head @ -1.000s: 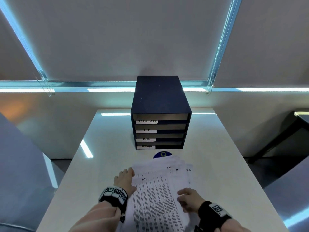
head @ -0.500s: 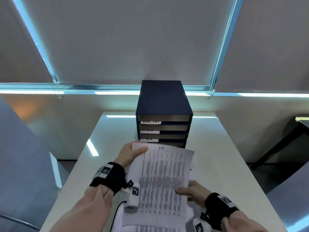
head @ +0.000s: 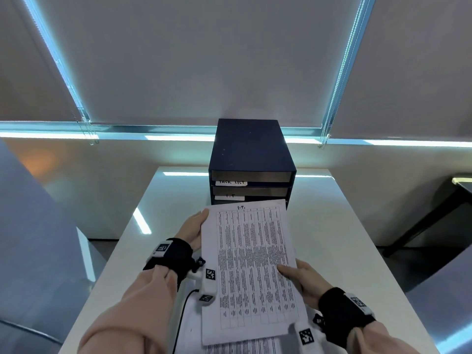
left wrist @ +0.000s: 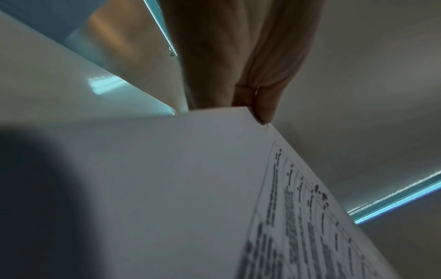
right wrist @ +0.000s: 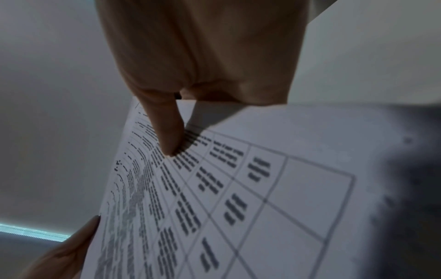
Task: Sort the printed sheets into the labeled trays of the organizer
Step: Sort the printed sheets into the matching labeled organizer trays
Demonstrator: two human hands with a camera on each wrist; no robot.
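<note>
Raised from the pile since a second ago, a printed sheet (head: 251,272) marked "I.T." at its head is now held up in front of the organizer (head: 251,159), its far edge hiding the two lowest trays. Ordered by size, the scene is read thus: the white counter (head: 344,238) is seen carrying the dark blue organizer at its far end, with the slots labelled "TASK LIST" (head: 231,182) and "I.T." (head: 229,197) left visible above the paper. Both slots appear empty, as far as can be seen. Nearer than the organizer, the remaining stack (head: 242,348) is glimpsed beneath the lifted sheet. The sheet is gripped at its left edge by the left hand (head: 192,229), thumb on top and fingers behind, and pinched at its right edge by the right hand (head: 304,279), thumb pressed on the print. Sorting is judged to be barely begun: no sheet is seen filed, this one is yet to be slid into the "I.T." tray, and the stack is left to be worked through.
</note>
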